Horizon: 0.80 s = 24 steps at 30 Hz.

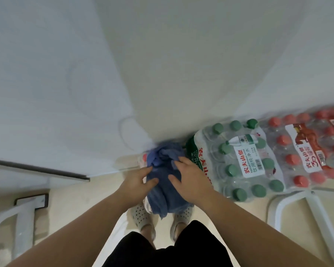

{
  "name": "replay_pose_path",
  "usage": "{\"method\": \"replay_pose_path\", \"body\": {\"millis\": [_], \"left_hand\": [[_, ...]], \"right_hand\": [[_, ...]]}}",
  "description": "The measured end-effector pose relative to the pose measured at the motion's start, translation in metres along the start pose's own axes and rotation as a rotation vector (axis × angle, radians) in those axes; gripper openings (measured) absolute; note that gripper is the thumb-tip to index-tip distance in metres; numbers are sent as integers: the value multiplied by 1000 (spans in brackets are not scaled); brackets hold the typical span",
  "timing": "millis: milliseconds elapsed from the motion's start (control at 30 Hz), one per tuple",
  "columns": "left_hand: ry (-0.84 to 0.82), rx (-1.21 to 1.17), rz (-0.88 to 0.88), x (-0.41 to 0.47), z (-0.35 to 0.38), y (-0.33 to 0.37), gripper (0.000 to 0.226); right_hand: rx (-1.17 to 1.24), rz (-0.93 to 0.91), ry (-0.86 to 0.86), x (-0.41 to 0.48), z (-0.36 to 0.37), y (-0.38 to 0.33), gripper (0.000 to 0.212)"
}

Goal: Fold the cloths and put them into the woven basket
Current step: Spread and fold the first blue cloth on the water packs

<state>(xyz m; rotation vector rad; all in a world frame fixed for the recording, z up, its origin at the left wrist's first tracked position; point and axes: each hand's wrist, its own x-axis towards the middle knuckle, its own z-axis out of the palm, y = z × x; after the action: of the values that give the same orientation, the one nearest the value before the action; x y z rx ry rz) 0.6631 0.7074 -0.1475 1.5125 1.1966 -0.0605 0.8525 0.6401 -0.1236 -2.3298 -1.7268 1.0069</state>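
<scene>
Head view only: blue cloth (pixel 163 197) was in the air in front of the person, above the sandals (pixel 142 213), resting on no surface. Left hand (pixel 136 183) gripped its left side, thumb and fingers curled into the fabric. Right hand (pixel 190 177) held the right side the same way. The cloth was a bunched lump with a knotted-looking wad at the top and a loose tail hanging at the bottom; no flat fold or straight edge visible. On the floor (pixel 69 205) along the foot of the wall (pixel 181 74), a green-cap pack (pixel 237 160) sat just right of the cloth, with a red-cap pack (pixel 312 149) right beside it, further right. Basket not in frame, and no other cloths either. My read: early stage, this cloth in hand but unfolded, nothing seen stowed. Left to do: spread it, fold it, reach the basket, drop it in, then repeat for any remaining cloths; count unknown.
</scene>
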Motion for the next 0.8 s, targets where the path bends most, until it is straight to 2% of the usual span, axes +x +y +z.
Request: {"method": "replay_pose_path", "body": {"millis": [67,200,333,467,567,600,667,800], "left_hand": [[12,70,64,-15,0,5,32],[53,38,110,-35,1,16,48],[134,-75,110,-48,2,31,15],[136,-115,98,-60,6,46,20],[141,-249,64,-69,17,51,6],[147,-290,66,-73,22,52,8],[169,-361,49,-78,33,56,29],[161,-474,-54,-89,61,71,43]], "right_hand": [[11,-5,58,-16,-16,-7,52],[47,-32,117,-43,-48,-14,51],[149,-44,76,-65,-80,-18,58],[412,-41,152,-83,-113,-25,45],[586,-66,201,-102,-134,-30,36],[633,-78,207,-108,-140,-29,35],[751,-107,211,-120,-149,-25,34],[984,-184,208,-145,-159,-1,29]]}}
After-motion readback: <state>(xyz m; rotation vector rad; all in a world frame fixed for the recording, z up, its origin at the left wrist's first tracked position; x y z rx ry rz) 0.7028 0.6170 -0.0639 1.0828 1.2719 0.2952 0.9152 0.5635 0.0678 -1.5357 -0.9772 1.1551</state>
